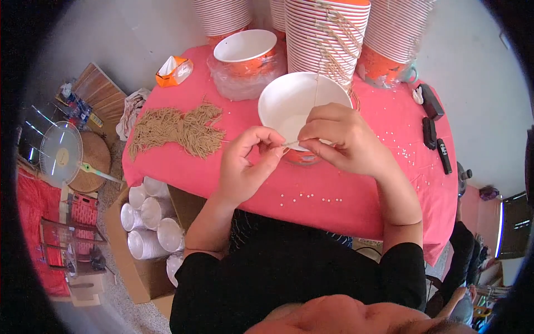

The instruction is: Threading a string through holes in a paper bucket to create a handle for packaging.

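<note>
A paper bucket (275, 106), white inside with an orange outside, stands at the table's near middle. At its near rim my left hand (245, 164) pinches a thin tan cord (288, 145) between thumb and forefinger. The fingers of my right hand (345, 139) are closed on the same cord, just right of it. A stretch of cord also rises above my right hand, across the bucket's inside. Whether the cord passes through the bucket's wall is hidden by my fingers. Left of the bucket lies a heap of tan cords (178, 131).
Behind stand a tall stack of buckets (314, 42) with cords hanging on it and a plastic-wrapped bucket (245, 50). White beads (311, 196) are scattered on the pink tablecloth (256, 183). Black objects (431, 131) lie at right. A carton (133, 273) of white cups stands below left.
</note>
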`<state>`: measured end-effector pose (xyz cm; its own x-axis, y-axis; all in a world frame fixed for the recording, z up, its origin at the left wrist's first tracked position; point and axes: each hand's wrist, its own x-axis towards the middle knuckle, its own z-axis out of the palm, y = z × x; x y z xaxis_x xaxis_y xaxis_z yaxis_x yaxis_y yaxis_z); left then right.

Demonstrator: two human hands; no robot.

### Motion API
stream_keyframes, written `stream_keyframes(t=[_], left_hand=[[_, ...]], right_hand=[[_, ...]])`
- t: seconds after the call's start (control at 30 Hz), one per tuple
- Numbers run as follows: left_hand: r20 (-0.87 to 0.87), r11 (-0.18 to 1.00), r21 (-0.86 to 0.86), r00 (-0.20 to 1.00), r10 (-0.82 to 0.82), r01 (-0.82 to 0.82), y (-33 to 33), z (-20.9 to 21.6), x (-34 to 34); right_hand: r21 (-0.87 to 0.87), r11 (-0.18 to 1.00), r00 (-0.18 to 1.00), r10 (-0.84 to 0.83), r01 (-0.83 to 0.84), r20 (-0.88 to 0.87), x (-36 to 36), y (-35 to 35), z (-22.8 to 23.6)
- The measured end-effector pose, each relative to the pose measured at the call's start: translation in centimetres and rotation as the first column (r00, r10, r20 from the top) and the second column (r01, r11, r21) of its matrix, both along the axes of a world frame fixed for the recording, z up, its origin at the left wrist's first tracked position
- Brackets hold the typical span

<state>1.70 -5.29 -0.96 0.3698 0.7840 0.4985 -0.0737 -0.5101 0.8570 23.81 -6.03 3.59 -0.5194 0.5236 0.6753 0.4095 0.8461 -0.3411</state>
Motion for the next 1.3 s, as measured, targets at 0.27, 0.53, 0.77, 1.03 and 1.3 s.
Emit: stream_keyframes(t=[0.27, 0.53, 0.77, 1.03, 1.3], left_hand=[[-0.17, 0.972, 0.223, 0.978, 0.117, -0.077, 0.1, 0.6, 0.7], [-0.186, 0.852, 0.491, 0.933, 0.309, -0.184, 1.0, -0.6, 0.8], [-0.202, 0.878, 0.443, 0.934, 0.296, -0.182, 1.3, -1.2, 1.0], [-0.298, 0.799, 0.589, 0.887, 0.352, -0.119, 1.8, -0.6, 0.6], [-0.079, 0.881, 0.46, 0.983, 0.164, -0.11, 4.2, -2.1, -1.8]], right_hand=[[0.226, 0.971, 0.997, -0.081, 0.076, 0.013, -0.1, -0.6, 0.5], [0.333, 0.889, 0.949, -0.285, 0.315, -0.137, 2.1, -0.2, 1.7], [0.354, 0.842, 0.91, -0.338, 0.407, -0.241, 3.3, 0.0, 2.2], [0.208, 0.898, 0.901, -0.322, 0.388, -0.291, 3.7, 0.1, 2.2], [-0.191, 0.981, 0.919, -0.103, 0.031, -0.381, 5.6, -1.4, 2.9]])
